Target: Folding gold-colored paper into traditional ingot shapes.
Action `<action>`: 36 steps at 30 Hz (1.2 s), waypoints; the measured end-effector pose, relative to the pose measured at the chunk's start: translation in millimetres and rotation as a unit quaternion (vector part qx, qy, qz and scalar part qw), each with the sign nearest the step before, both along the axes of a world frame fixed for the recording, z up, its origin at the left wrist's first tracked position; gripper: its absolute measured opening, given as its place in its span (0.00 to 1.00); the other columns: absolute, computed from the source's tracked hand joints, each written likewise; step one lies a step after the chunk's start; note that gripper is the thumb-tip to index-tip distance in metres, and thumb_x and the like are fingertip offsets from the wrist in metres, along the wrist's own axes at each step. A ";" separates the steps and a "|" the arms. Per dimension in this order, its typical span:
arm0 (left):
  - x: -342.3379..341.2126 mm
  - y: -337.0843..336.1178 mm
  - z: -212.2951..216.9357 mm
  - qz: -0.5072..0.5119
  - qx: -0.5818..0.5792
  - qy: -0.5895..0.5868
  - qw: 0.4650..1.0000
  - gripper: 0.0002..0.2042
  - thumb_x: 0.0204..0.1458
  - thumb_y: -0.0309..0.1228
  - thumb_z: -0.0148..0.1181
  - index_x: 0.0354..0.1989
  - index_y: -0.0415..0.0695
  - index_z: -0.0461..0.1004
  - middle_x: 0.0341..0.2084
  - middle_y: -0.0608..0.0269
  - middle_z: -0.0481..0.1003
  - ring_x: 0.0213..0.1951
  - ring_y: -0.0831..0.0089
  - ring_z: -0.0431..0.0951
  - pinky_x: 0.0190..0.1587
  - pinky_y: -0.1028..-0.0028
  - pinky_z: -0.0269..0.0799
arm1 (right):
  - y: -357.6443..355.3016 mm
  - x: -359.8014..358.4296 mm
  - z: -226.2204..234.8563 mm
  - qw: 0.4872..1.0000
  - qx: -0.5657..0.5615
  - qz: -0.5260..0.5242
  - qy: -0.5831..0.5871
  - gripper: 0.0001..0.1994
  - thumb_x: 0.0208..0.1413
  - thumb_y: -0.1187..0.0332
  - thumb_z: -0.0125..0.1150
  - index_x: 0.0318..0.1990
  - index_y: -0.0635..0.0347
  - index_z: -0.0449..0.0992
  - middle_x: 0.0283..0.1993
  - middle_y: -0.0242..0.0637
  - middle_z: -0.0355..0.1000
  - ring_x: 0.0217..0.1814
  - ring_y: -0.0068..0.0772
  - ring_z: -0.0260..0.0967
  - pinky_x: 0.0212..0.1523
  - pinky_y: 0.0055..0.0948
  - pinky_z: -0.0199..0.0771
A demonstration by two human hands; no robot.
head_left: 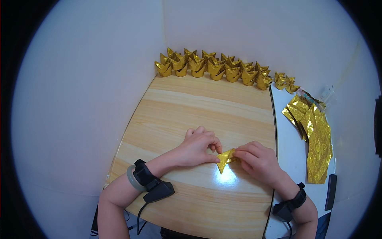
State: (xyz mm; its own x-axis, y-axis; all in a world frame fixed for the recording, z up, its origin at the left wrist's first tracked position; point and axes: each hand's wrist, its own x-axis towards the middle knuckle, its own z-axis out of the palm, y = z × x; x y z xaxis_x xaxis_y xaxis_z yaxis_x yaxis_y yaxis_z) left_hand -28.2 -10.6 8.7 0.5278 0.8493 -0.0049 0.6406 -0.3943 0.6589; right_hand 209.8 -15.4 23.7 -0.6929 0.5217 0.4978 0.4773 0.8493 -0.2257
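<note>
On the worktop [191, 104], nearer its right edge, we are pinching the paper [224, 159] at its right with our right hand [258, 160]; our left hand [197, 146], a little open, is touching its left side.

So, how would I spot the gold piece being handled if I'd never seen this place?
Find the wood-grain tabletop. On its near half, between the left hand and right hand, is a small folded gold piece, one tip pointing toward the person. Unlike the upright gold shapes at the back and larger gold sheets at right, it's at the fingertips.
</note>
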 end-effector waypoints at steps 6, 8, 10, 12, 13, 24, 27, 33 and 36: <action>0.0 0.5 -2.3 -0.002 0.002 -0.009 1.000 0.12 0.42 0.41 0.70 0.34 0.55 0.77 0.29 0.76 0.69 0.44 0.73 0.63 0.52 0.66 0.47 | 1.1 3.5 2.6 0.992 0.092 0.057 -0.068 0.12 0.36 0.74 0.66 0.33 0.60 0.77 0.35 0.32 0.72 0.37 0.31 0.70 0.32 0.25 0.74; 0.2 0.7 -1.4 -0.003 0.000 -0.005 1.000 0.12 0.42 0.41 0.70 0.34 0.55 0.77 0.29 0.75 0.69 0.44 0.73 0.63 0.52 0.66 0.47 | 0.5 2.0 3.1 0.991 0.094 0.061 -0.072 0.12 0.37 0.74 0.65 0.34 0.62 0.77 0.35 0.33 0.72 0.36 0.31 0.70 0.33 0.25 0.74; -0.4 0.1 -1.0 -0.003 -0.002 -0.001 1.000 0.12 0.42 0.41 0.70 0.34 0.55 0.77 0.29 0.75 0.69 0.44 0.73 0.63 0.52 0.65 0.47 | 1.3 1.5 0.8 0.990 0.093 0.074 -0.068 0.12 0.37 0.74 0.65 0.34 0.62 0.77 0.35 0.33 0.72 0.36 0.31 0.70 0.33 0.25 0.74; -1.0 0.3 -1.9 -0.006 0.000 -0.003 1.000 0.12 0.43 0.42 0.69 0.35 0.55 0.77 0.29 0.74 0.69 0.44 0.72 0.63 0.53 0.65 0.47 | 1.5 1.2 -1.2 0.990 0.093 0.087 -0.065 0.13 0.37 0.74 0.65 0.35 0.63 0.77 0.35 0.33 0.72 0.36 0.31 0.70 0.33 0.25 0.74; -1.3 0.3 -2.1 -0.006 0.000 -0.003 1.000 0.12 0.43 0.42 0.69 0.35 0.55 0.77 0.29 0.74 0.69 0.44 0.72 0.63 0.53 0.65 0.47 | 1.1 1.1 -2.0 0.989 0.091 0.093 -0.068 0.12 0.38 0.74 0.65 0.35 0.62 0.77 0.35 0.33 0.72 0.36 0.31 0.70 0.33 0.25 0.74; 2.7 -1.2 -6.3 0.009 0.045 -0.020 0.999 0.10 0.43 0.40 0.68 0.33 0.54 0.77 0.32 0.73 0.71 0.46 0.71 0.64 0.55 0.64 0.46 | -0.5 -5.1 -9.3 0.988 -0.095 -0.110 0.056 0.14 0.44 0.72 0.68 0.40 0.59 0.73 0.38 0.34 0.72 0.41 0.41 0.68 0.42 0.33 0.71; 5.7 -1.4 -10.9 0.008 0.099 -0.090 0.991 0.09 0.46 0.34 0.67 0.34 0.49 0.76 0.35 0.71 0.73 0.44 0.74 0.68 0.53 0.68 0.56 | 3.8 0.2 -13.5 0.994 -0.077 -0.062 0.046 0.14 0.46 0.72 0.68 0.41 0.60 0.72 0.34 0.34 0.73 0.37 0.33 0.70 0.38 0.28 0.71; 20.1 -7.3 -1.4 0.065 -0.206 -0.336 0.917 0.06 0.52 0.23 0.62 0.37 0.38 0.72 0.32 0.66 0.75 0.35 0.83 0.74 0.38 0.82 0.70 | -2.0 -5.1 -13.8 0.835 -0.491 -0.066 0.241 0.12 0.52 0.70 0.67 0.38 0.66 0.72 0.30 0.34 0.75 0.31 0.14 0.69 0.30 0.17 0.68; 25.9 -14.3 -1.5 0.038 -0.158 -0.294 0.942 0.07 0.52 0.24 0.62 0.38 0.39 0.72 0.31 0.66 0.75 0.34 0.83 0.74 0.37 0.81 0.70 | -3.8 -7.3 -6.8 0.824 -0.525 -0.067 0.201 0.09 0.54 0.70 0.65 0.35 0.67 0.74 0.32 0.34 0.76 0.33 0.14 0.70 0.31 0.17 0.69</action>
